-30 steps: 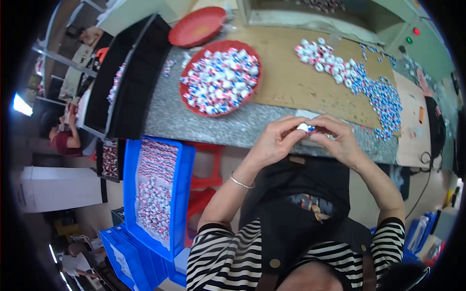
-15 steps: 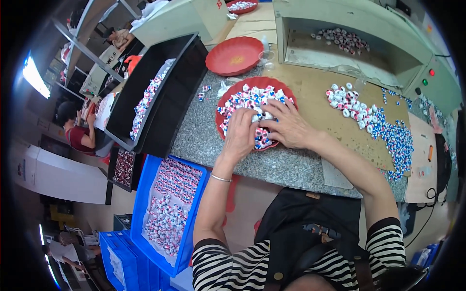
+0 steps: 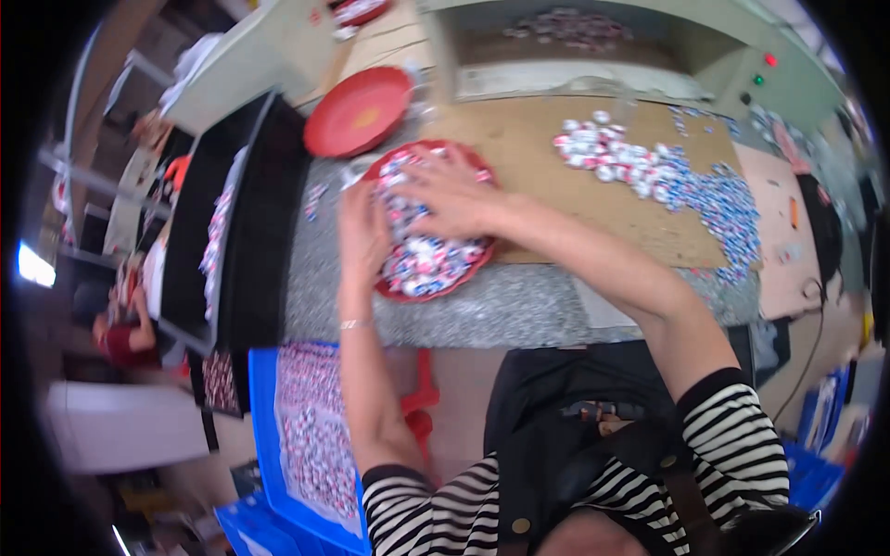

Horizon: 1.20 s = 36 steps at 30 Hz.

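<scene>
Both our hands in the red tray (image 3: pixel 482 255) of small pieces (image 3: pixel 426 259).

Our left hand (image 3: pixel 363 232) and right hand (image 3: pixel 454 196) rest spread-fingered on the pile; an empty red plate (image 3: pixel 357 111) sits just behind, loose pieces (image 3: pixel 649 171) scattered right.

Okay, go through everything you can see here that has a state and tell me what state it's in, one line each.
Left hand: spread flat on the small pieces in the full dish.
Right hand: spread over the same pieces.
Red dish of small pieces: full.
Second red dish: empty.
Blue crate: holding pieces.
Loose pieces: scattered on the board.
</scene>
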Motion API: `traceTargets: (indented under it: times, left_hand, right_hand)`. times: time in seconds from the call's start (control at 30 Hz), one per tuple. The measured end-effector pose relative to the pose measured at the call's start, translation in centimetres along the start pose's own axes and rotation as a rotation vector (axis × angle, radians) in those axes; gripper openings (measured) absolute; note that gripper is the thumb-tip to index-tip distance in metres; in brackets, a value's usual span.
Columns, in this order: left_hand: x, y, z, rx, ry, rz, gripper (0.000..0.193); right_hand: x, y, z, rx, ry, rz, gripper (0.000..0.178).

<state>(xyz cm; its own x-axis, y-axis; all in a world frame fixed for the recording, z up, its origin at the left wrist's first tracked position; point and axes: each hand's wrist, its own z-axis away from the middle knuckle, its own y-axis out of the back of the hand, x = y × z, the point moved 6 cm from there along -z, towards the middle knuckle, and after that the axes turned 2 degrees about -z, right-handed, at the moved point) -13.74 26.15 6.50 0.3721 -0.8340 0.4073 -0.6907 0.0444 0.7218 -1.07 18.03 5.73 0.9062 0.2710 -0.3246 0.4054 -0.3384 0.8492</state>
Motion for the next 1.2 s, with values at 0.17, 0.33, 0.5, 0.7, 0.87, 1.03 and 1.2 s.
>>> traceTargets:
  times: [0.17, 0.33, 0.5, 0.7, 0.87, 1.03, 1.2]
  left_hand:
    - [9.7, 4.6, 2.4, 0.156, 0.168, 0.394, 0.023]
    - [19.2, 6.9, 6.2, 0.116, -0.075, 0.617, 0.017]
    - [28.3, 8.2, 5.2, 0.075, -0.371, 1.059, 0.015]
    - [30.4, 3.3, 1.6, 0.117, -0.284, 1.013, 0.007]
    - [25.9, -11.6, 0.1, -0.263, 0.067, 0.76, 0.01]
    - [26.0, -17.5, -0.8, -0.31, 0.067, 0.625, 0.01]
    - [29.0, -20.0, -2.0, -0.285, -0.19, 0.298, 0.023]
  right_hand:
    - [-1.5, 9.4, 10.2, 0.321, 0.021, -0.373, 0.034]
    - [-1.2, 15.4, 23.2, 0.413, -0.16, -0.116, 0.013]
    - [5.4, 19.8, 36.0, 0.514, -0.652, -0.007, 0.012]
    - [10.3, 21.8, 38.5, 0.443, -0.65, 0.184, 0.013]
    - [12.7, 20.0, 35.5, 0.185, -0.555, 0.314, 0.01]
    - [13.0, 18.9, 35.4, 0.067, -0.591, 0.403, 0.009]
    - [11.6, 18.7, 35.0, 0.15, -0.525, 0.359, 0.023]
